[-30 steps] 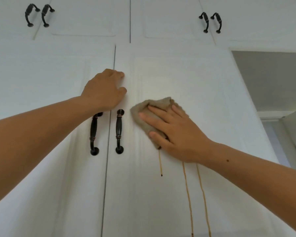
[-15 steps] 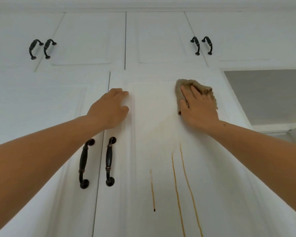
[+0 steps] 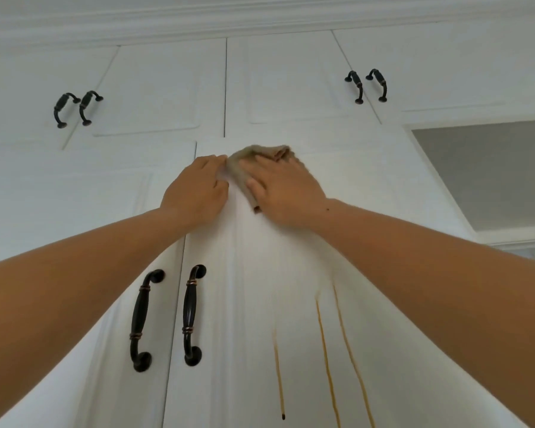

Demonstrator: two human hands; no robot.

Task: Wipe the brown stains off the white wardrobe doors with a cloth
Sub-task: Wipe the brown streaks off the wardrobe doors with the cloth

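Note:
A tall white wardrobe door [image 3: 291, 257] fills the middle of the head view. My right hand [image 3: 281, 189] presses a crumpled tan cloth [image 3: 254, 156] flat against the door near its top edge. My left hand [image 3: 198, 186] rests on the same door just left of the cloth, fingertips touching the cloth's edge. Three thin brown drip stains [image 3: 325, 350] run down the door below my right forearm; the leftmost one [image 3: 279, 375] ends in a dark drop.
Two long black handles [image 3: 167, 316] flank the gap between the lower doors. Small upper cabinet doors carry black handle pairs at left [image 3: 74, 108] and right [image 3: 366, 85]. White crown moulding [image 3: 260, 17] caps the wardrobe. A grey wall [image 3: 491, 168] shows at right.
My right hand slid the cloth from the door's middle up to the top right, then left along the top edge until it met my left hand. The view tilted upward.

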